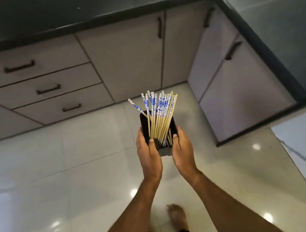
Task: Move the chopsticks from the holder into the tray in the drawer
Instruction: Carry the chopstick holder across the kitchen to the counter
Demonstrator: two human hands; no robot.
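Both hands, left and right, curled around black rectangular holder; blue-and-white-topped bamboo chopsticks inside look light, stiff, loose — best pinched as bundle near patterned tops.

The single head view looks steeply down from standing height over the floor, facing closed corner cabinets.

glossy tiled floor, bare foot
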